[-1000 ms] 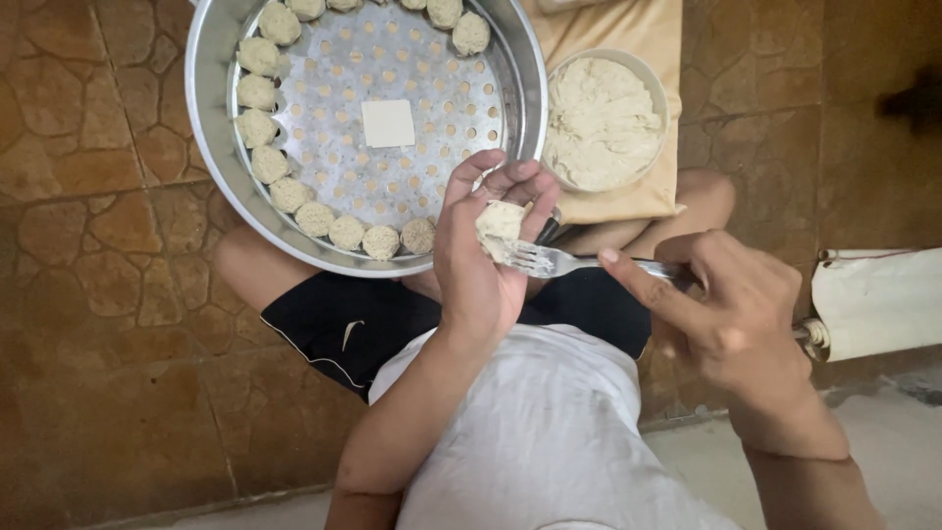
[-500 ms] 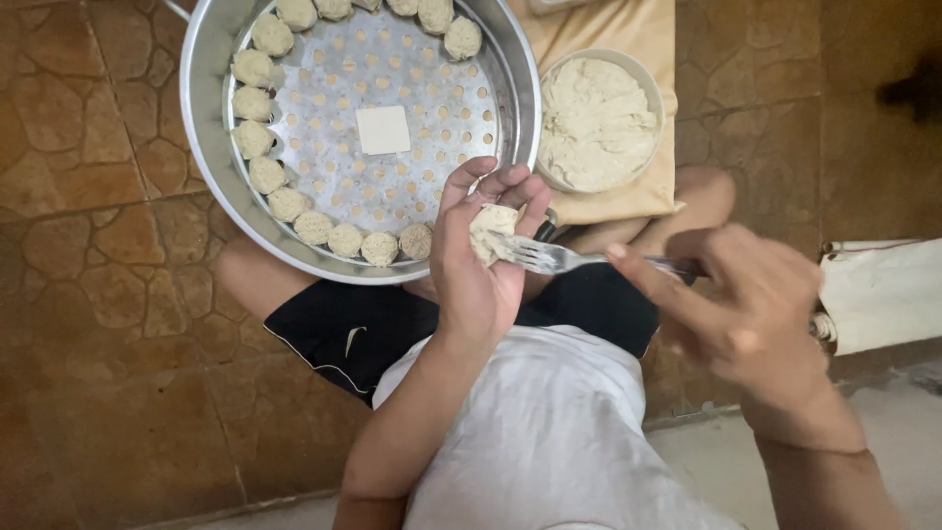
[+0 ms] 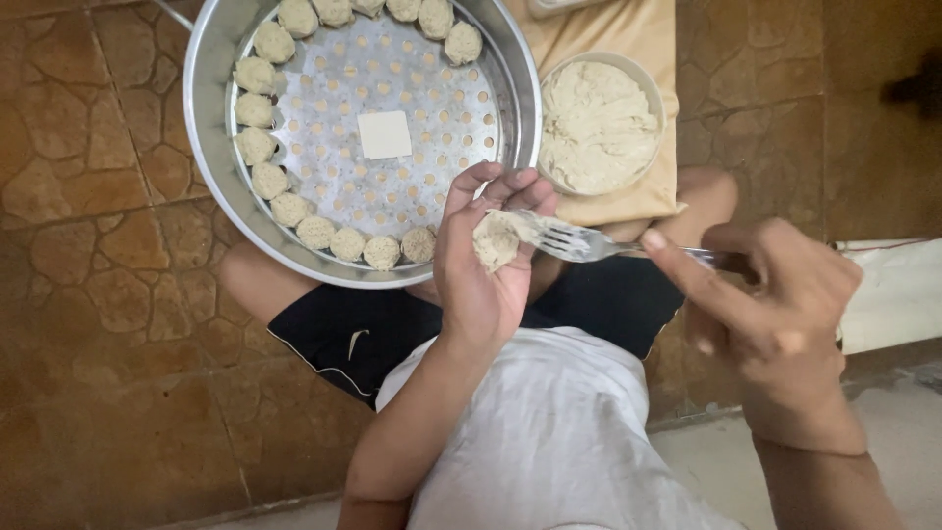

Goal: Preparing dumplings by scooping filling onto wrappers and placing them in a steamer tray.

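My left hand (image 3: 483,263) is cupped palm up, holding a dumpling wrapper with pale filling (image 3: 496,238) in its fingers. My right hand (image 3: 775,304) grips the handle of a metal fork (image 3: 574,240), whose tines press filling onto the wrapper. Just beyond my left hand is a round perforated steamer tray (image 3: 211,147), with several shaped dumplings (image 3: 316,232) lined along its rim and one flat square wrapper (image 3: 384,134) in its middle. A bowl of pale filling (image 3: 597,126) stands to the right of the tray on a tan cloth (image 3: 608,29).
I sit on a brown stone-patterned floor (image 3: 98,324) with the tray resting over my knee. A white cloth or paper (image 3: 898,294) lies at the right edge. My white shirt and dark shorts fill the bottom of the view.
The fork has pushed further onto the wrapper in my left hand. My right hand shifted slightly right and lower, and the view moved a little closer to the tray.
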